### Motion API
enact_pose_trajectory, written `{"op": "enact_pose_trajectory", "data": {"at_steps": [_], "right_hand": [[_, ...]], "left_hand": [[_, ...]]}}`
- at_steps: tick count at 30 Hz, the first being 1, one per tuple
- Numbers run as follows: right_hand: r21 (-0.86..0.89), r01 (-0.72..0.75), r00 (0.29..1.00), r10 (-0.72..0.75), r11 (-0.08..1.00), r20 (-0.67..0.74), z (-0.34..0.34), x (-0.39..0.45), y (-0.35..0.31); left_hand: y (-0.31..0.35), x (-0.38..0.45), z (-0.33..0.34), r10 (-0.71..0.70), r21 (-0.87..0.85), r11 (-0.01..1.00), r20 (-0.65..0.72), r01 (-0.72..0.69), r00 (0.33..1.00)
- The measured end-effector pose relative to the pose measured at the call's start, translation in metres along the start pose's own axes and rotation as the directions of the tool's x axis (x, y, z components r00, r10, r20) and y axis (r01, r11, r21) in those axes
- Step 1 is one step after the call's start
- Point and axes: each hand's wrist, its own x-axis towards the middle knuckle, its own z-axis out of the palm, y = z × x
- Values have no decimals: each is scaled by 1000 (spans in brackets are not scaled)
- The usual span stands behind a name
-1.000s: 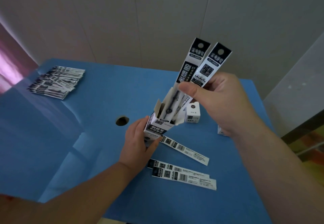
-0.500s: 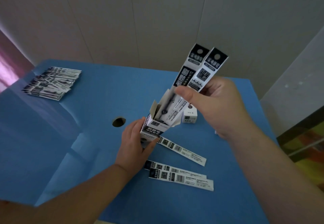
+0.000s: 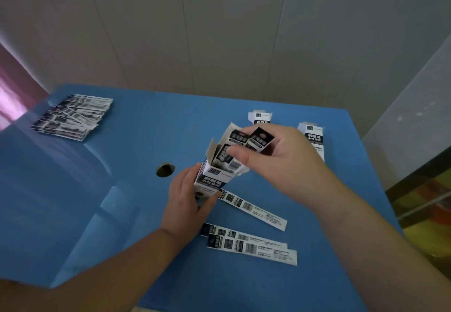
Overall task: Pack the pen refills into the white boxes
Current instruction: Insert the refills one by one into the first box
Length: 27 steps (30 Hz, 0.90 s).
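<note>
My left hand (image 3: pixel 186 203) grips the lower part of a white box (image 3: pixel 216 178) that stands tilted on the blue table (image 3: pixel 136 140), its top flaps open. My right hand (image 3: pixel 280 162) pinches two black-and-white pen refill packs (image 3: pixel 253 140) by their tops; most of their length is down inside the box. Three more refill packs lie flat near me: one (image 3: pixel 253 210) just right of the box, two (image 3: pixel 251 244) overlapping closer to the table's near edge. A stack of several refill packs (image 3: pixel 73 116) sits at the far left.
Two more white boxes (image 3: pixel 260 117) (image 3: pixel 314 138) stand at the far right of the table, partly behind my right hand. A round hole (image 3: pixel 165 170) is in the table left of the held box. A wall rises behind the table.
My right hand has pushed the two refill packs down into the box, so only their tops show now. The left hand still holds the box. The two far boxes have come into view.
</note>
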Motion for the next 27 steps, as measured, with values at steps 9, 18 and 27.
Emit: {"op": "enact_pose_trajectory", "data": {"at_steps": [9,18,27], "right_hand": [[-438,46,980,45,898,196,8,-1,-7],[-622,96,924,163,777,346,19,-2,-18],[-567,36,947,152,823,281,21,-7,-20]], "left_hand": [[-7,-1,3,106,62,993,-38,-103,994],[-6,0,4,160,81,985,-61,-155,985],[-2,1,2,56,76,996,-21,-54,998]]}}
